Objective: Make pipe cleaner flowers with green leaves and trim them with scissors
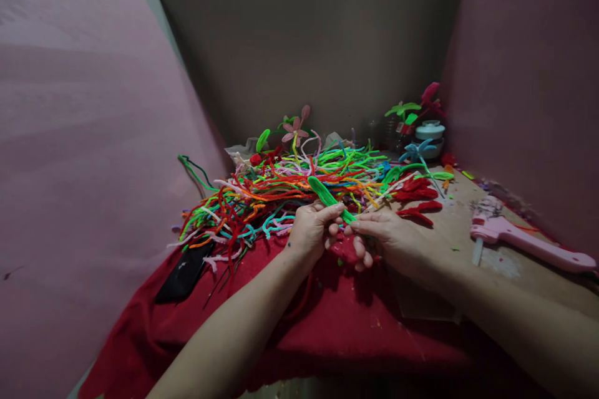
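Observation:
A green pipe-cleaner leaf, long and narrow, slants between my hands over the front of the table. My left hand pinches it around its middle, thumb on top. At its lower right end, the thumb and forefinger of my right hand close on the tip, while the other fingers curl below. Right behind my hands spreads a large heap of loose pipe cleaners in green, red, orange, pink and blue. Red pipe-cleaner petals lie just beyond my right hand.
A pink glue gun rests on a cardboard sheet at the right. A black phone lies on the red cloth at the left. Pipe-cleaner flowers and a lidded pot stand at the back, near the walls.

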Demonstrator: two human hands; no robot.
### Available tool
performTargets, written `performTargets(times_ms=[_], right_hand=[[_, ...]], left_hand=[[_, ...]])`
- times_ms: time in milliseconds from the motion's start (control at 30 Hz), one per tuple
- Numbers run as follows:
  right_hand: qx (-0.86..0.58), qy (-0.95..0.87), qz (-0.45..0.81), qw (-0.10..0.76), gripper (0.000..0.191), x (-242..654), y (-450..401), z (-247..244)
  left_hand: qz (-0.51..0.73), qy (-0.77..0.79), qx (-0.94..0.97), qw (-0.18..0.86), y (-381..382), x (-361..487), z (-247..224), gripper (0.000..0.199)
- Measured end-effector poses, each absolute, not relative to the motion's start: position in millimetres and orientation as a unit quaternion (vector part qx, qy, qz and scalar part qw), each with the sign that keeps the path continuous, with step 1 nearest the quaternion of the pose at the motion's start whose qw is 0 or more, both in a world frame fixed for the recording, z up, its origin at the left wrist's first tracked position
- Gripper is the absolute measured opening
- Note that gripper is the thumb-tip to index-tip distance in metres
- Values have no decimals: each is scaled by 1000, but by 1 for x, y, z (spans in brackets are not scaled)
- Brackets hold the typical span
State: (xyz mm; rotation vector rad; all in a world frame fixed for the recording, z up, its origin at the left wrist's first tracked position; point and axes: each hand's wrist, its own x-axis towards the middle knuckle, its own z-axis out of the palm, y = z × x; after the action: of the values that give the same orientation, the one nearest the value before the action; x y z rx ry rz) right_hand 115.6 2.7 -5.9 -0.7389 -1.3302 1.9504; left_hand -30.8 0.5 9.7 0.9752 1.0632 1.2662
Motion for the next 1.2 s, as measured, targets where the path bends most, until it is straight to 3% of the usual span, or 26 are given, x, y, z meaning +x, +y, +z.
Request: performTargets(times_ms=[200,467,1000,1200], right_hand=[[-325,-531,716,315,16,116,0,0],[-348,-558,687,308,16,115,-5,7],[-368,-561,688,278,15,115,-1,1],[-389,-568,668,284,16,110,-10,7]], left_hand=[[534,418,417,606,3,-35,10,30],[585,443,456,504,12,-52,23,26],[518,386,466,605,17,-70,30,31],[582,488,456,464,20,-60,19,29]])
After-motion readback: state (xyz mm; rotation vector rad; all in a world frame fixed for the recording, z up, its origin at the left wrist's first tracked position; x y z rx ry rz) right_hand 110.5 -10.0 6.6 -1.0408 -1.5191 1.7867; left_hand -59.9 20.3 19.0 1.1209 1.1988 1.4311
